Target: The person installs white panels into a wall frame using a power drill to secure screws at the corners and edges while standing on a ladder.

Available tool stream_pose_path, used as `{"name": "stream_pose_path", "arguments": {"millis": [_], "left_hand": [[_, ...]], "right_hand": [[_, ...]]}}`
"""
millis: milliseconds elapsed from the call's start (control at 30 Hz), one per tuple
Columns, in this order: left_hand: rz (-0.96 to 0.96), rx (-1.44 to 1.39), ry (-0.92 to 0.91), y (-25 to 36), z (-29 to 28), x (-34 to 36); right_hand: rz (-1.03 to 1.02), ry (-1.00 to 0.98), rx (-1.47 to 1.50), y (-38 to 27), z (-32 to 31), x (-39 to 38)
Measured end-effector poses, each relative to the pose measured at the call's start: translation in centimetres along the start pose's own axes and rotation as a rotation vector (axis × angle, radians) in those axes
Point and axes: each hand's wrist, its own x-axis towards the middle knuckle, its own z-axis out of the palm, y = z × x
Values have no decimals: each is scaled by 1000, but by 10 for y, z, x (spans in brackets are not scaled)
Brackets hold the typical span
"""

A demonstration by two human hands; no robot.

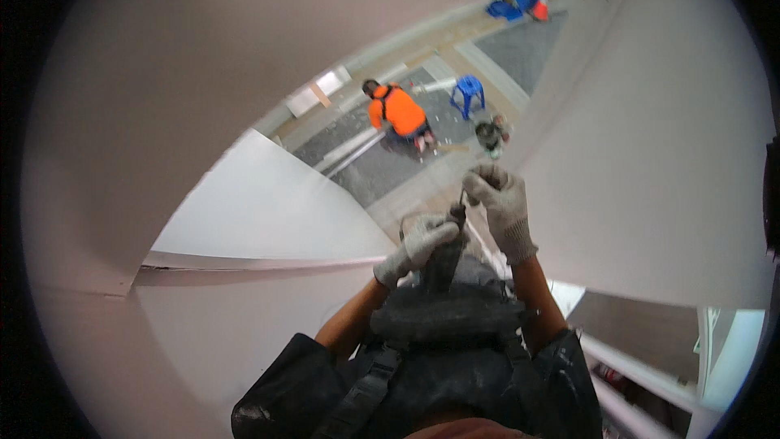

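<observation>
My left hand (pixel 426 241), in a pale knitted work glove, is wrapped round a dark drill-like tool (pixel 443 264) in front of my chest. The tool's narrow nose points up and away from me. Just right of that nose, my gloved right hand (pixel 497 199) is raised with thumb and fingertips pinched together. A thin dark piece shows at those fingertips, too small to name. Below the tool, a black pouch (pixel 447 317) lies across the front of my dark clothing.
Pale curved panels (pixel 268 203) enclose me on several sides. Through an opening, a person in an orange top (pixel 400 110) crouches on the grey floor below. Near them are a blue stool (pixel 468 96), a dark bucket (pixel 487 136), and, farther off, an orange cone (pixel 542 5).
</observation>
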Motion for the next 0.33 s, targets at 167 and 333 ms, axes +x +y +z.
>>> {"name": "stream_pose_path", "arguments": {"millis": [167, 333], "left_hand": [[-26, 81, -24, 9, -13, -12], [32, 182, 68, 2, -31, -24]], "right_hand": [[36, -160, 0, 2, 6, 5], [56, -181, -28, 10, 19, 6]]}}
